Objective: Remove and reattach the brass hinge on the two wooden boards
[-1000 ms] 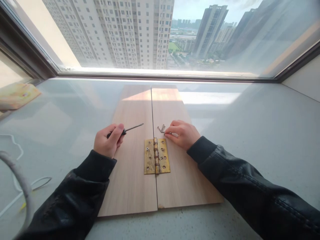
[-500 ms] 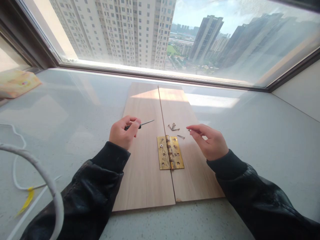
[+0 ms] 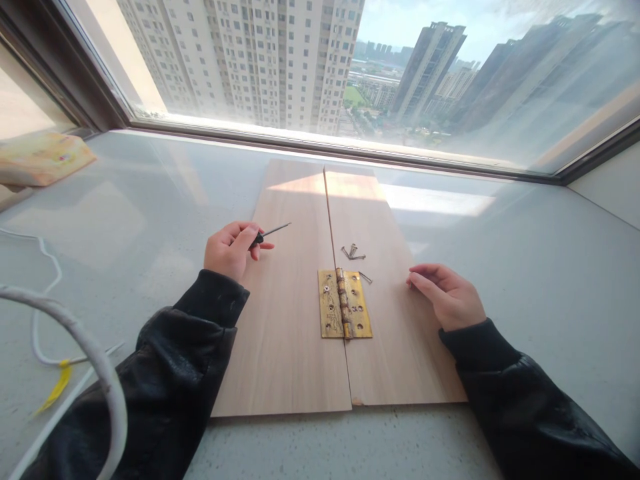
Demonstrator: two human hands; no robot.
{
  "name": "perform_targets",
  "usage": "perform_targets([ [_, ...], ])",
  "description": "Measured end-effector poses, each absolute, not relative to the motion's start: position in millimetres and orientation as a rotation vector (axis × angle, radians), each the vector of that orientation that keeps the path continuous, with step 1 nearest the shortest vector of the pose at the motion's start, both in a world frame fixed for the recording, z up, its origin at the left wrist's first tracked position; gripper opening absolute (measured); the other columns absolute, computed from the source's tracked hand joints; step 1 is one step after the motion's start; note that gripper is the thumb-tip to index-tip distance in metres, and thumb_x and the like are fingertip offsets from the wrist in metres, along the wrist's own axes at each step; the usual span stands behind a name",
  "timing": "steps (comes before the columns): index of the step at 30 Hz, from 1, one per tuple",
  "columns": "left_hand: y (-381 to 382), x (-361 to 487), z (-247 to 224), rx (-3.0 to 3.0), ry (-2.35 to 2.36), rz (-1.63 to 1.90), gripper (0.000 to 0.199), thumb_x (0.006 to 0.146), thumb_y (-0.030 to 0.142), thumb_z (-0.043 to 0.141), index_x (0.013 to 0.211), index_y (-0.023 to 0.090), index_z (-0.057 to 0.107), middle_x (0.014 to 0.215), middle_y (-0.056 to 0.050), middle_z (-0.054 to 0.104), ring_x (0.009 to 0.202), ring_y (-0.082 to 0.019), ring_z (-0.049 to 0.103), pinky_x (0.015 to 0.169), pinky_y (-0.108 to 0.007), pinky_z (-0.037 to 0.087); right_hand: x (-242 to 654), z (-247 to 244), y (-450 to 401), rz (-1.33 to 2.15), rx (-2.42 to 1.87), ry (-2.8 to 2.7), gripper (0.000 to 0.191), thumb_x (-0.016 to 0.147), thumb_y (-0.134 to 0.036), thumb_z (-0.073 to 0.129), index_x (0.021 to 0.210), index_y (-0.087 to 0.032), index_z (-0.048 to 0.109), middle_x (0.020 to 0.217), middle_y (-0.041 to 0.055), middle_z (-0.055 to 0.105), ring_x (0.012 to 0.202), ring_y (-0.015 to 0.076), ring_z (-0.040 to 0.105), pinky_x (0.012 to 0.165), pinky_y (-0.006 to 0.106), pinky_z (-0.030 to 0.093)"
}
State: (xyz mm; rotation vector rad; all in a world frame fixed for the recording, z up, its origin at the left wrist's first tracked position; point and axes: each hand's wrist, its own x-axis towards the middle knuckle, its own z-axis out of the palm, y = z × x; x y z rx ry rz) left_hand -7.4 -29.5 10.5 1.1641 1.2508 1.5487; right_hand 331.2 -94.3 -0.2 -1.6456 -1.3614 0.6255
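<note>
Two pale wooden boards, a left one (image 3: 280,360) and a right one (image 3: 400,360), lie side by side. Across their seam sits a brass hinge (image 3: 345,305), with a screw head showing in its left leaf. Several loose screws (image 3: 353,253) lie above the hinge, and a single screw (image 3: 366,277) rests by its upper right corner. My left hand (image 3: 234,248) grips a screwdriver (image 3: 270,232) over the left board, its tip pointing up and right. Over the right board's edge, my right hand (image 3: 445,293) is pinched; what its fingertips hold is too small to name.
A white cable (image 3: 107,373) with a yellow tag (image 3: 59,387) loops at the left. A patterned packet (image 3: 47,159) sits at the far left. The window frame (image 3: 320,150) runs behind the boards, and a wall (image 3: 613,177) stands at the right.
My right hand has moved right, away from the screws. My left hand has shifted left and slightly up with the screwdriver, farther from the hinge. The view has shifted slightly.
</note>
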Motion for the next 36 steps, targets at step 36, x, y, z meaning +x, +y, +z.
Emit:
perform_targets([
  [36,-33,-5,16,1.180,1.411,1.516,0.018,0.075,0.030,0.061,0.067,0.015,0.062,0.037,0.007,0.047,0.052,-0.017,0.067,0.059,-0.026,0.056,309,23,-63,0.640,-1.543,-1.241,0.018,0.066,-0.034,0.079,0.075,-0.021,0.070,0.074,0.0035,0.072,0.068,0.0188,0.066,0.069,0.036,0.055],
])
